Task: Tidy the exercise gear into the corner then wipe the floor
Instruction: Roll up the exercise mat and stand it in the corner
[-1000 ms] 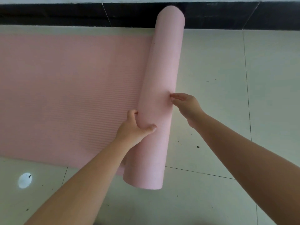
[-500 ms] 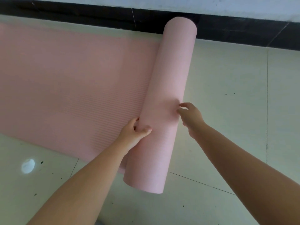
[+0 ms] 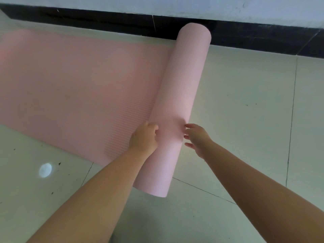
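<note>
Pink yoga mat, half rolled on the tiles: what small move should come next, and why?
Probably push the roll another turn leftward over the flat stretch of mat. Much of the mat is unrolled on the tiled floor, the left hand grips the roll's left side, and the right hand touches its right side with spread fingers, placed to push it.

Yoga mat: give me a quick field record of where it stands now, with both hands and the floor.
mat: pink yoga mat, partly rolled, the rest lying flat to the left
roll: rolled part lies on the floor, far end near the black skirting
left hand: left hand on the roll's left side, fingers curled against it
right hand: right hand at the roll's right side, fingers spread
floor: pale tiles with dark specks
</note>
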{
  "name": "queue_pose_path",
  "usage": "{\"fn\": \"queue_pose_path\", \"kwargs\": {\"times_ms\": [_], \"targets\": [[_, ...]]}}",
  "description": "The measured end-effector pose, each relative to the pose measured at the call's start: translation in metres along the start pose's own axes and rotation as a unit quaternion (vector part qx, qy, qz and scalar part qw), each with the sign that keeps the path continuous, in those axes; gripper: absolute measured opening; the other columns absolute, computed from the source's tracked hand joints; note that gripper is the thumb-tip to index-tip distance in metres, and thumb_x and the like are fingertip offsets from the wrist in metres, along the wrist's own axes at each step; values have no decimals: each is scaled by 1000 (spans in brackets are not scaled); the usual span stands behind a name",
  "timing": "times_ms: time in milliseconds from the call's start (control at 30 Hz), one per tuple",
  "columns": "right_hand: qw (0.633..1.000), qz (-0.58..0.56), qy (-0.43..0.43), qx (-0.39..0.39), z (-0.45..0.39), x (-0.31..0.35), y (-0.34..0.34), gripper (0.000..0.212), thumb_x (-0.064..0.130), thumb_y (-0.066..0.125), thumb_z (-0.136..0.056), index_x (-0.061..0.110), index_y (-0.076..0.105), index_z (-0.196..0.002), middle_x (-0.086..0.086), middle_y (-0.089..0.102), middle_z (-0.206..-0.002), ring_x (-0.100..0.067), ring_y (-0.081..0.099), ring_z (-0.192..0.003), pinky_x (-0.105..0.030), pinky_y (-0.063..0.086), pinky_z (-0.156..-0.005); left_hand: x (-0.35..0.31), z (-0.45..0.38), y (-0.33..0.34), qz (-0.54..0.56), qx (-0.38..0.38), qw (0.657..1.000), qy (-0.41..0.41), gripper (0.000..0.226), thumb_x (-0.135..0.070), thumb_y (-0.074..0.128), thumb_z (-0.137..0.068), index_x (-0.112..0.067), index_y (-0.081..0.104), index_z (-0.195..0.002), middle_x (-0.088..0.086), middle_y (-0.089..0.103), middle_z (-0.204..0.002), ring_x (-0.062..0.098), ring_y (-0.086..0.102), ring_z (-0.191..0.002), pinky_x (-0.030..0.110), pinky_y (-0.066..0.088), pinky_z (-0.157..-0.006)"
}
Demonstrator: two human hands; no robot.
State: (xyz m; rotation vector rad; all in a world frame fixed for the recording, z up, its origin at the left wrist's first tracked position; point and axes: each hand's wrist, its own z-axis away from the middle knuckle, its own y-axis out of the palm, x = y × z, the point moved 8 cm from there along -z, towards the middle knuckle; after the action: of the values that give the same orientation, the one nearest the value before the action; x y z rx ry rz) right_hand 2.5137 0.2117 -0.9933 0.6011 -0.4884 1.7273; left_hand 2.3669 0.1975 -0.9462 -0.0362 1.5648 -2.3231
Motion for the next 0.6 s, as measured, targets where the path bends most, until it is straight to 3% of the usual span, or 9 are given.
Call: {"fn": "queue_pose_path", "kwargs": {"times_ms": [100,200,300,367,433,533,600], "targets": [[998,61,16,14,8,-7,-3,39,4,36,-95,10,49,-132,-4,47,-112,-26,48,-121,-35,43,-99,-13,10,8,-51,64,997,-2,41,-30,48,-94,-6,49,-127,11,48,-132,29,47,-124,35,41,-98],[992,124,-1,9,8,-4,-4,47,0,35,-93,14,45,-137,-9,48,-126,-26,48,-122,-34,42,-101,-11,7,10,-81,112,990,-4,63,-49,58,-85,-6,46,-130,11,46,-136,28,45,-127,36,40,-101],[986,165,-34,-5,3,4,6,45,-1,40,-91,17,49,-132,-9,49,-120,-21,47,-97,-37,44,-100,5,-2,1,-65,114,991,1,73,-45,69,-78,-3,41,-131,13,43,-136,29,44,-128,36,40,-101],[986,156,-45,-26,0,7,15,41,-1,46,-89,15,52,-127,-4,49,-103,-20,46,-90,-37,48,-90,21,-11,-1,-40,134,990,9,77,-43,72,-76,-3,39,-132,13,42,-137,29,43,-127,36,39,-101],[986,151,-56,-51,-1,9,27,41,1,50,-88,13,49,-128,-2,47,-99,-20,47,-88,-31,45,-77,34,-23,-1,-37,164,985,31,81,-45,75,-72,-4,39,-133,12,44,-138,28,44,-127,35,40,-102],[974,185,-65,-109,-2,19,49,48,10,56,-88,5,40,-134,-6,49,-110,-20,47,-90,-28,40,-75,51,-43,-8,-60,173,980,84,87,-49,77,-67,-5,38,-132,11,45,-139,29,45,-126,35,41,-101],[967,204,-43,-143,-2,25,63,53,15,58,-87,2,39,-134,-12,49,-125,-24,52,-97,-29,43,-78,53,-52,-19,-104,124,974,161,97,-50,78,-65,-11,29,-139,11,32,-146,29,36,-133,37,36,-105]]}}
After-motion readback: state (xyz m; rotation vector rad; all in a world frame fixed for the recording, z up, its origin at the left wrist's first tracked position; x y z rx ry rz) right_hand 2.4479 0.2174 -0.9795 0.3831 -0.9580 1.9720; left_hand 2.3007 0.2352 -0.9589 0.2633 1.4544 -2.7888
